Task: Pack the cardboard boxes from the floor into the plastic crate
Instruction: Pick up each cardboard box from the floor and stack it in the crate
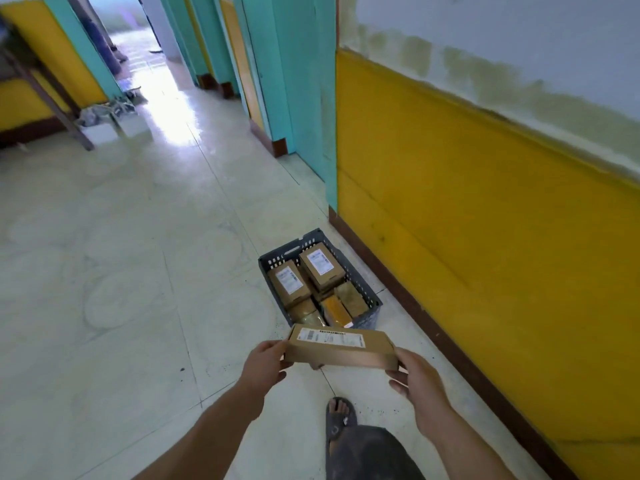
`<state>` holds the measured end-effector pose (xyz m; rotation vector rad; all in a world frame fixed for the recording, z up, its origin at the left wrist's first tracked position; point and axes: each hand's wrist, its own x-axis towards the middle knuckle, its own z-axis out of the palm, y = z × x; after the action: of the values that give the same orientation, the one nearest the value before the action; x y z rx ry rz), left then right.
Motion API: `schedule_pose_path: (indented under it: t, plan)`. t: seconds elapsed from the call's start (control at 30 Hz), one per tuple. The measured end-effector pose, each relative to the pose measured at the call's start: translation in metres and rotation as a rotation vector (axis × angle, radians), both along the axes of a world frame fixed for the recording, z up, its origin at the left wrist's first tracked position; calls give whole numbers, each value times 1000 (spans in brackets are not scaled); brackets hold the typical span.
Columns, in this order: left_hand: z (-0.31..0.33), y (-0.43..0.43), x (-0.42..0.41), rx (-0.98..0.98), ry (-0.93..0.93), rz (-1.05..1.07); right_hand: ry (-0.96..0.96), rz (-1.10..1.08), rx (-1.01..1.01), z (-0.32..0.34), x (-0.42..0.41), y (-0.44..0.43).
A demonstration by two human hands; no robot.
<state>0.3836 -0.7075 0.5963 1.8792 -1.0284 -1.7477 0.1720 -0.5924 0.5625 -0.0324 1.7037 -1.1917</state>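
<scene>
— Item in hand?

— One long, flat cardboard box (341, 348), brown, with a white shipping label on its top face. My left hand (265, 363) grips its left short end, my right hand (417, 379) its right short end, fingers curled underneath and thumbs on the side. Both hands are closed on it; neither is free.

— Handling notes?

— I judge it stiff and light: it spans between my hands without sagging, and an end-to-end grip carries it level. The card looks dry and matte, so slipping seems unlikely. The short ends are the sensible hold; pinching the long middle could dent the face.

— Location of the item?

— Held above the floor (121, 271), in front of my sandalled foot (341, 415), just short of the near end of the plastic crate (372, 318). In this view it overlaps the near rim; I cannot tell whether it touches.

— Crate entry?

— Grey, slotted walls, standing on the floor close beside the yellow wall (467, 220) and its dark skirting. Contents: two labelled boxes (322, 266) at the far end, several smaller packs at the near end. Largely filled; I judge the long box will have to lie on top, flat.

— Other boxes loose on the floor?

— None visible near me.
</scene>
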Motion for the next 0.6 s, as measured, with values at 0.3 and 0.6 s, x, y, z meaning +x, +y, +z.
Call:
schedule_pose_path:
  t: [0.3,0.6]
  plan:
    - [5,-186,-20,47,-76,-82,-42,-19,85,1,-8,-171]
    - [-74,-366,-42,111,-226,-633,-54,-355,291,-62,33,-284]
